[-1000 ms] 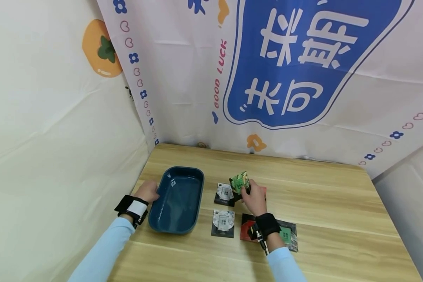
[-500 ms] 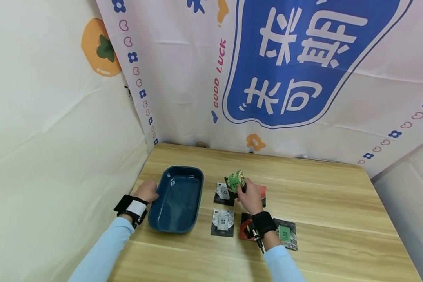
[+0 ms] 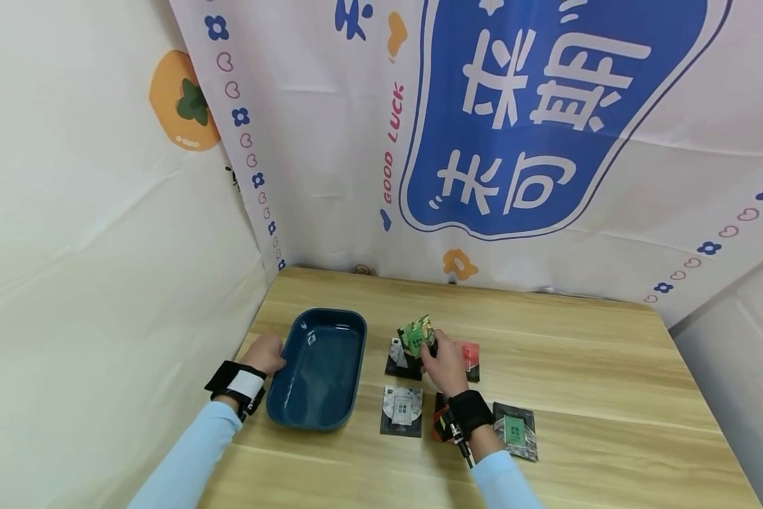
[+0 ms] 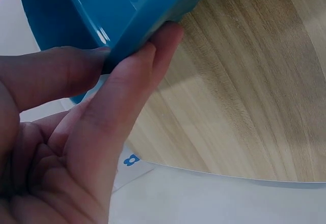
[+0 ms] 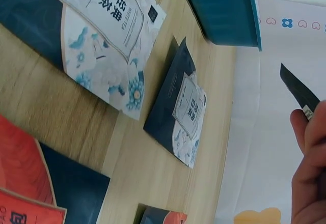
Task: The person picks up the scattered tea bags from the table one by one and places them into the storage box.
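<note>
My left hand (image 3: pixel 264 353) pinches the left rim of a deep blue rectangular tray (image 3: pixel 317 382), thumb inside and fingers outside, as the left wrist view shows. With thumb and fingers, my right hand (image 3: pixel 446 367) holds a green-patterned tea packet (image 3: pixel 416 336) above the table, overlapping a white-and-black tea packet (image 3: pixel 397 364) behind it. In the right wrist view only the dark back edge of the held packet (image 5: pixel 300 89) shows. A second white tea packet (image 3: pixel 402 411), printed with blue flowers, lies nearer me, right of the tray.
A red tea packet (image 3: pixel 470 359) lies behind my right hand, and another red one (image 3: pixel 440 417) is partly covered by my right wrist. Right of that wrist lies a green-and-black packet (image 3: pixel 515 433). White printed cloth (image 3: pixel 330 141) hangs behind the wooden table (image 3: pixel 585 382).
My right hand has moved left with the green tea packet, closer to the tray, uncovering more of the red packet behind. My left hand stays on the rim. The head view has tilted slightly.
</note>
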`<action>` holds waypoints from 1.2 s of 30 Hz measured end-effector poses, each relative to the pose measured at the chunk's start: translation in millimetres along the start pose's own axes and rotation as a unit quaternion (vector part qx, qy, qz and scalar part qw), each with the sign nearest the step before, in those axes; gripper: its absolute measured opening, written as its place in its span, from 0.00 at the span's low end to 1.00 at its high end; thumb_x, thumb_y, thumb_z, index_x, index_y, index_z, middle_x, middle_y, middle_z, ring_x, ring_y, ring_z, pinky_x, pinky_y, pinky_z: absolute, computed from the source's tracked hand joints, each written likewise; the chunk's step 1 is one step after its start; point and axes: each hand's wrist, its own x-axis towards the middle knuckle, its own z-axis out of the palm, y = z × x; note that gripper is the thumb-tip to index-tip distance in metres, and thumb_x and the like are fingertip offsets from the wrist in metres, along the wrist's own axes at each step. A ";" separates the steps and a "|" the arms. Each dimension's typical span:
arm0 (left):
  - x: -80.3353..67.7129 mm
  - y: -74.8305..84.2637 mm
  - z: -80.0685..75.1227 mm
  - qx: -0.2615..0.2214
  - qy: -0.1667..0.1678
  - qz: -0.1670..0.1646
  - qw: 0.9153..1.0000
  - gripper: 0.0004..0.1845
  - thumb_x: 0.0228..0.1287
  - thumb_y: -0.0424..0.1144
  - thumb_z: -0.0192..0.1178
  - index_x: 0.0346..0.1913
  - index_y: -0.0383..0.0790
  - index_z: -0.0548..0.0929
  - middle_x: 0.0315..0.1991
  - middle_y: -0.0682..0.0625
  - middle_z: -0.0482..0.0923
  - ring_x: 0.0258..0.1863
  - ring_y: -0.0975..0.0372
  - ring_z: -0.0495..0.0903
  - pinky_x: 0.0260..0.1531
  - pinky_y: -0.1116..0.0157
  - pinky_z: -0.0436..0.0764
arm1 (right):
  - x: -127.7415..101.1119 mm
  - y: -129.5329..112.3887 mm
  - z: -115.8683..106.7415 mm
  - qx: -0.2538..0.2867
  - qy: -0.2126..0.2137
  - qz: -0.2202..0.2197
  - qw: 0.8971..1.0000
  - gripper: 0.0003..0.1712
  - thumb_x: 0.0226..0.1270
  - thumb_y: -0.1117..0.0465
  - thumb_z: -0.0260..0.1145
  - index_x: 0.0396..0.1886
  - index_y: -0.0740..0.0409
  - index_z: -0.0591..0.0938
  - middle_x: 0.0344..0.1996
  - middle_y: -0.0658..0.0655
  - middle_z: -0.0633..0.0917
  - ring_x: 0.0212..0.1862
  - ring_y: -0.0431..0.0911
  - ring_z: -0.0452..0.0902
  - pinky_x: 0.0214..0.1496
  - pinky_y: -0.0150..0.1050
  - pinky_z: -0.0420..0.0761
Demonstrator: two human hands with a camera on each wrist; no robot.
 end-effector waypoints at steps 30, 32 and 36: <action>-3.0 4.5 0.7 0.007 0.003 -0.026 1.000 0.22 0.58 0.24 0.62 0.12 0.44 0.66 0.10 0.53 0.69 0.12 0.63 0.71 0.15 0.70 0.69 | 6.0 -6.5 15.7 0.055 -0.035 -0.002 0.998 0.12 0.71 0.66 0.60 0.51 0.63 0.79 0.23 0.57 0.82 0.17 0.41 0.79 0.22 0.34 0.80; -1.9 4.3 0.6 0.006 0.003 -0.028 1.000 0.22 0.58 0.25 0.62 0.12 0.44 0.67 0.10 0.53 0.69 0.12 0.63 0.72 0.15 0.70 0.70 | 6.2 -6.9 17.2 0.054 -0.034 -0.002 0.998 0.12 0.71 0.66 0.60 0.51 0.63 0.79 0.23 0.57 0.83 0.17 0.41 0.79 0.22 0.33 0.80; 0.3 3.4 1.3 0.009 0.005 -0.030 0.999 0.20 0.58 0.25 0.62 0.13 0.43 0.68 0.11 0.52 0.70 0.12 0.63 0.72 0.15 0.70 0.70 | 7.9 -9.4 19.8 0.055 -0.032 -0.005 0.998 0.11 0.71 0.66 0.61 0.50 0.63 0.79 0.23 0.57 0.83 0.17 0.45 0.80 0.21 0.33 0.79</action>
